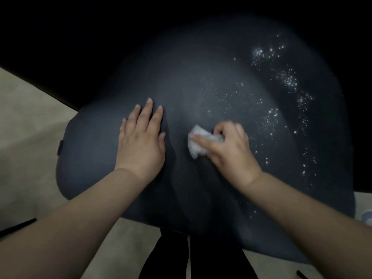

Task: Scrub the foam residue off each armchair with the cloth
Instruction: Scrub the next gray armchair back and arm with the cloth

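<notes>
Foam flecks [287,81] dot dark armchair [181,81] (beige floor [30,117] around).

Both forearms bare from wrist to frame edge; no sleeves, watch, rings or bracelets visible on left hand [141,141] or right hand [231,150]. Fingernails short, unpainted, pale at tips. Legs at bottom centre in dark, near-black trousers [167,258]; fabric detail not discernible in the low light.
</notes>
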